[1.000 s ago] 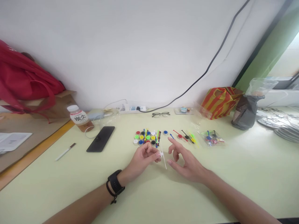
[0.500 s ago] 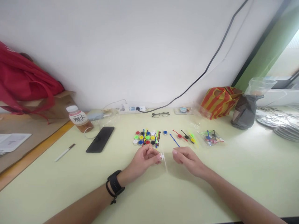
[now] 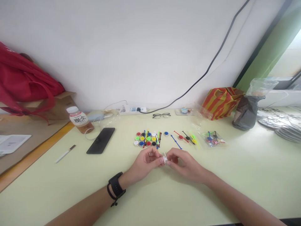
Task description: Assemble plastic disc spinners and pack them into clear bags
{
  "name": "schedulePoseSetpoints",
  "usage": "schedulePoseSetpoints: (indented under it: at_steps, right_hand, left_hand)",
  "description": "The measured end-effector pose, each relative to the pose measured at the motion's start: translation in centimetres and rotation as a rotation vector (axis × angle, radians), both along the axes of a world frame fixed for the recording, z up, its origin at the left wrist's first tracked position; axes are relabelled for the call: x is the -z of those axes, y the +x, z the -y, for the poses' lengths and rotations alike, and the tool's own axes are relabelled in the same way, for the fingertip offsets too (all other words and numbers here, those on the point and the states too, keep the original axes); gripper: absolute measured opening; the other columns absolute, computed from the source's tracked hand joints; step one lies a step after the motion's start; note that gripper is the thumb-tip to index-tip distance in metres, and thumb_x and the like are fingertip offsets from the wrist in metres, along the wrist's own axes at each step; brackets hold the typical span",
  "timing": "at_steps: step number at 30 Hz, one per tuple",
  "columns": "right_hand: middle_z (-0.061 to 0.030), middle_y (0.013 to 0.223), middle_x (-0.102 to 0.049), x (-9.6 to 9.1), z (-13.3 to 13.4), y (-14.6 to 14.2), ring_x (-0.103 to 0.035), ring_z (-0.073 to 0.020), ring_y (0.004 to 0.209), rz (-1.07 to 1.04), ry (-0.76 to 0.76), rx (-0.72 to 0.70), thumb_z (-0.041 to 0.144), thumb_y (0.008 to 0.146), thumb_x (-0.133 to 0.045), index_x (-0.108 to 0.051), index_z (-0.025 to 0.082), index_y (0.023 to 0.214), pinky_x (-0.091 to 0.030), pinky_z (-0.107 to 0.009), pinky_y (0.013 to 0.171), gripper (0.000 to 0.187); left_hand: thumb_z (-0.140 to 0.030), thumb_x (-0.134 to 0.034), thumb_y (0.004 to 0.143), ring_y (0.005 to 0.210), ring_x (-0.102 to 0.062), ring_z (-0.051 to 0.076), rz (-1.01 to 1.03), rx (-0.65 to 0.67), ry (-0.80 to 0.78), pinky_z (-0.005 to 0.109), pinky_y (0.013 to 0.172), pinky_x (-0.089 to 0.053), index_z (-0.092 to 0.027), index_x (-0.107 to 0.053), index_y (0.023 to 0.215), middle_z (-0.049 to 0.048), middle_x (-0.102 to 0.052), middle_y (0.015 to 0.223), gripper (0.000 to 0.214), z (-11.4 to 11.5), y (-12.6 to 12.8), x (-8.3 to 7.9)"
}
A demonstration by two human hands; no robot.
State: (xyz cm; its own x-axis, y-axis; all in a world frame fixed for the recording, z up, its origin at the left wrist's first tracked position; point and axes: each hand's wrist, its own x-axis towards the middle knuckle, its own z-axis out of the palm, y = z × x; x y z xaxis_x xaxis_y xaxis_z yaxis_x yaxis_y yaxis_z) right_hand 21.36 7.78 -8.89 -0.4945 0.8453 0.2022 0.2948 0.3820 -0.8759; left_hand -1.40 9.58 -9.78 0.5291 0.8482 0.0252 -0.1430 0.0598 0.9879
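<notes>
My left hand [image 3: 148, 161] pinches a small white spinner [image 3: 165, 158] with a disc and a thin white arrow. From the other side my right hand [image 3: 184, 160] closes thumb and index finger on the same spinner, and its fingers cover much of the arrow. Just beyond my hands lie coloured discs on clear bases [image 3: 142, 138] in rows. Several loose plastic arrows [image 3: 159, 140] lie across and beside these discs. A lone blue disc [image 3: 166, 134], a blue arrow [image 3: 176, 142], a red spinner [image 3: 180, 137] and a black spinner [image 3: 188, 137] sit to their right.
A bag of spinners [image 3: 213, 139] lies at the right, before a striped bag [image 3: 221, 102] and a grey bag [image 3: 245, 114]. Glasses [image 3: 161, 115] and a power strip [image 3: 134, 110] are by the wall. Leftward are a phone [image 3: 101, 141], a bottle [image 3: 80, 120] and a pen [image 3: 65, 153].
My right hand has moved left from beside the blue arrow and closed on the white spinner. The left hand keeps its hold and has hardly moved.
</notes>
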Motion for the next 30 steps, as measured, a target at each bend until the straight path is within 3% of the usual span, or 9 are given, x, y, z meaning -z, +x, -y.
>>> schedulePoseSetpoints:
  at_steps: [5, 8, 11, 15, 18, 22, 25, 30]
  right_hand:
    - [-0.0029, 0.084, -0.066, 0.5, -0.3, 0.2, -0.057, -0.017, 0.073, 0.062, 0.07, 0.054, 0.033, 0.102, -0.05, -0.061, 0.022, 0.093, -0.044, -0.03, 0.065, 0.017]
    - [-0.0018, 0.076, -0.062, 0.7, -1.3, 1.3, -0.055, -0.0176, 0.07, 0.139, 0.206, 0.266, 0.031, 0.098, -0.051, -0.055, 0.022, 0.086, -0.042, -0.03, 0.064, 0.016]
    - [-0.0024, 0.074, -0.062, 0.9, -2.6, 3.2, -0.057, -0.0192, 0.07, 0.357, 0.328, 0.508, 0.03, 0.091, -0.056, -0.056, 0.023, 0.081, -0.04, -0.031, 0.064, 0.013]
    - [-0.001, 0.066, -0.062, 1.2, -3.9, 5.2, -0.056, -0.0189, 0.061, 0.651, 0.216, 0.658, 0.033, 0.091, -0.056, -0.057, 0.023, 0.075, -0.03, -0.029, 0.055, 0.018]
    - [-0.001, 0.067, -0.064, 1.4, -4.2, 5.6, -0.058, -0.0197, 0.061, 0.733, 0.18, 0.718, 0.035, 0.092, -0.056, -0.059, 0.023, 0.081, -0.028, -0.029, 0.054, 0.016]
    - [-0.0025, 0.078, -0.068, 1.8, -4.0, 4.9, -0.062, -0.0212, 0.067, 0.663, 0.277, 0.707, 0.035, 0.092, -0.057, -0.059, 0.024, 0.091, -0.035, -0.03, 0.057, 0.012]
    - [-0.0075, 0.101, -0.072, 2.3, -3.5, 4.1, -0.068, -0.0251, 0.091, 0.553, 0.402, 0.552, 0.03, 0.095, -0.054, -0.061, 0.024, 0.101, -0.048, -0.035, 0.073, 0.011]
    - [-0.0132, 0.131, -0.064, 3.4, -3.0, 3.0, -0.064, -0.0303, 0.117, 0.587, 0.443, 0.365, 0.027, 0.095, -0.054, -0.064, 0.023, 0.12, -0.052, -0.043, 0.092, 0.026]
  left_hand:
    - [-0.045, -0.073, 0.092, 0.082, -0.071, 0.019, -0.102, -0.018, 0.034, 0.033, 0.08, -0.057, -0.018, -0.062, 0.09, 0.0048, -0.072, 0.087, 0.029, -0.1, 0.0, -0.1]
    - [-0.05, -0.069, 0.094, 0.082, -0.072, 0.019, -0.15, -0.01, 0.017, 0.032, 0.078, -0.057, -0.018, -0.063, 0.093, 0.0095, -0.075, 0.098, 0.033, -0.1, 0.0, -0.1]
    - [-0.05, -0.072, 0.091, 0.079, -0.07, 0.018, -0.165, 0.017, 0.004, 0.031, 0.075, -0.056, -0.017, -0.063, 0.089, 0.009, -0.075, 0.09, 0.034, -0.1, 0.0, -0.1]
    - [-0.049, -0.073, 0.09, 0.078, -0.067, 0.017, -0.174, 0.048, -0.007, 0.03, 0.075, -0.054, -0.017, -0.063, 0.088, 0.0079, -0.073, 0.086, 0.034, -0.1, 0.0, -0.2]
    - [-0.049, -0.073, 0.09, 0.075, -0.065, 0.016, -0.191, 0.053, -0.009, 0.03, 0.073, -0.052, -0.017, -0.063, 0.088, 0.0075, -0.073, 0.085, 0.034, -0.1, 0.0, -0.1]
    - [-0.048, -0.072, 0.091, 0.075, -0.064, 0.016, -0.18, 0.063, 0.0, 0.029, 0.072, -0.052, -0.017, -0.063, 0.089, 0.0074, -0.072, 0.085, 0.033, -0.1, -0.2, 0.2]
    - [-0.047, -0.072, 0.092, 0.075, -0.064, 0.015, -0.172, 0.071, -0.004, 0.028, 0.072, -0.051, -0.017, -0.063, 0.089, 0.0067, -0.072, 0.085, 0.031, -0.1, -0.2, 0.5]
    - [-0.046, -0.072, 0.092, 0.076, -0.064, 0.015, -0.179, 0.072, 0.005, 0.028, 0.073, -0.051, -0.017, -0.063, 0.089, 0.0058, -0.07, 0.085, 0.031, -0.1, -0.2, 0.4]
